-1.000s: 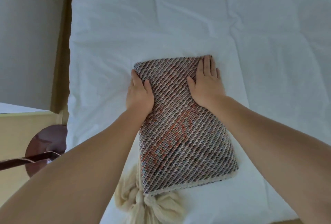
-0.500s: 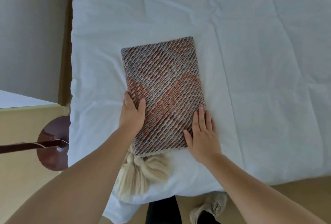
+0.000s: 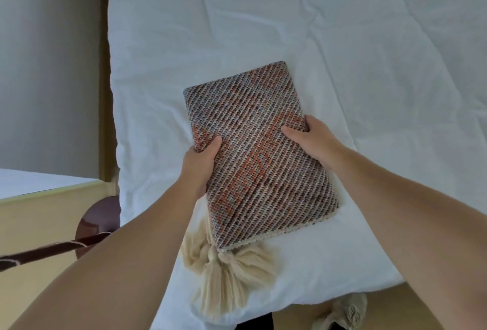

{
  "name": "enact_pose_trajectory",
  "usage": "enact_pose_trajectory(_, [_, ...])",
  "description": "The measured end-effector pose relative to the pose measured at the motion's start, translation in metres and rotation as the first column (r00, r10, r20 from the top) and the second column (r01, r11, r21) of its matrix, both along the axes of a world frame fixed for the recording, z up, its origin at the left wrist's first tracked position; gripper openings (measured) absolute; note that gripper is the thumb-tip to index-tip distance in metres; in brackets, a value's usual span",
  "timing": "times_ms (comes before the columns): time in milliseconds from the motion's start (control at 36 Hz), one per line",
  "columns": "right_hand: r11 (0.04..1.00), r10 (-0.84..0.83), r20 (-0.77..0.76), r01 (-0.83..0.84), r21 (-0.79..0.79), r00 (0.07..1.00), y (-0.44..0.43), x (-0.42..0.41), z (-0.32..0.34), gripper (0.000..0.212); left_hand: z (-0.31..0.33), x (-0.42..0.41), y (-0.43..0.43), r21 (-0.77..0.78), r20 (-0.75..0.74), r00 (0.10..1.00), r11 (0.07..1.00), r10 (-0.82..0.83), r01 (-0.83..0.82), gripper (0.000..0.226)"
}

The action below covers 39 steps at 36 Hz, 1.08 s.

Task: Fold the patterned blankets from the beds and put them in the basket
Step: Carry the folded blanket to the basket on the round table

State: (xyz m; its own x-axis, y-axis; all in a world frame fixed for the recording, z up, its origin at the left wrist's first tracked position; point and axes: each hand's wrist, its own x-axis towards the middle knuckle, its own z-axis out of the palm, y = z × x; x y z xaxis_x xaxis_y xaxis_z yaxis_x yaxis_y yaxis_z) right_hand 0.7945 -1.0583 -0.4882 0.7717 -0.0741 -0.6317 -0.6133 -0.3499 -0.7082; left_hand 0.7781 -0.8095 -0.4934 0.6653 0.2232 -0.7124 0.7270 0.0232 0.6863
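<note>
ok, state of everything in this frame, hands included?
blanket: folded into a rectangle, gripped at both long edges
tassels: bunched at its near end, over the bed's edge
left hand: grips the left edge, thumb on top
right hand: grips the right edge, thumb on top
bed: white cover, wrinkled

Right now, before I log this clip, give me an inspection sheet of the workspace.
Surface: white-sheeted bed, wrinkled.
Job's things: one folded patterned blanket near the bed's near edge, cream tassels at its near end; no basket in view.
Clutter: nothing seen.
Grippers: left hand grips the blanket's left edge, thumb on top; right hand grips its right edge, thumb on top.
Cables: nothing seen for sure; a thin pale line crosses a dark pole.
Surroundings: grey wall, tan floor, round dark base beside the bed, a shoe below the bed's edge.
</note>
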Motion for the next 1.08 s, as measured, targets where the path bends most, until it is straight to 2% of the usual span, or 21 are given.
enact_pose_trajectory(83, [1.0,-0.024,0.024,0.024,-0.02,0.999,0.003,-0.006,0.012,0.048,0.015,-0.002,-0.006,0.074,0.067,0.997,0.997,-0.029,0.025,0.039])
enact_pose_trajectory(222, [0.993,-0.083,0.053,0.087,-0.076,0.995,-0.004,-0.027,0.063,0.04,0.063,-0.008,-0.026,0.109,0.107,0.986,0.987,-0.126,0.114,0.047])
enact_pose_trajectory(361, [0.961,-0.244,0.101,0.254,-0.11,0.965,-0.033,-0.059,0.129,0.031,0.13,-0.008,-0.062,0.14,0.158,0.94,0.949,-0.302,0.281,0.044])
enact_pose_trajectory(472, [0.907,-0.388,0.166,0.408,-0.11,0.907,-0.07,-0.086,0.196,0.031,0.197,-0.001,-0.107,0.152,0.234,0.863,0.894,-0.448,0.423,0.048])
enact_pose_trajectory(667, [0.741,-0.614,0.345,0.669,-0.056,0.71,-0.14,-0.174,0.301,0.031,0.306,-0.031,-0.206,0.178,0.424,0.64,0.751,-0.641,0.635,0.025])
enact_pose_trajectory(806, [0.613,-0.698,0.454,0.79,-0.018,0.553,-0.196,-0.259,0.353,0.038,0.363,-0.079,-0.288,0.164,0.527,0.464,0.621,-0.712,0.766,0.031])
enact_pose_trajectory(917, [0.496,-0.748,0.525,0.867,0.035,0.407,-0.234,-0.339,0.387,0.032,0.397,-0.136,-0.355,0.185,0.581,0.314,0.497,-0.751,0.848,0.034])
enact_pose_trajectory(1084, [0.312,-0.747,0.61,0.95,-0.027,0.263,-0.284,-0.469,0.414,0.031,0.425,-0.238,-0.451,0.21,0.607,0.128,0.314,-0.784,0.926,0.04])
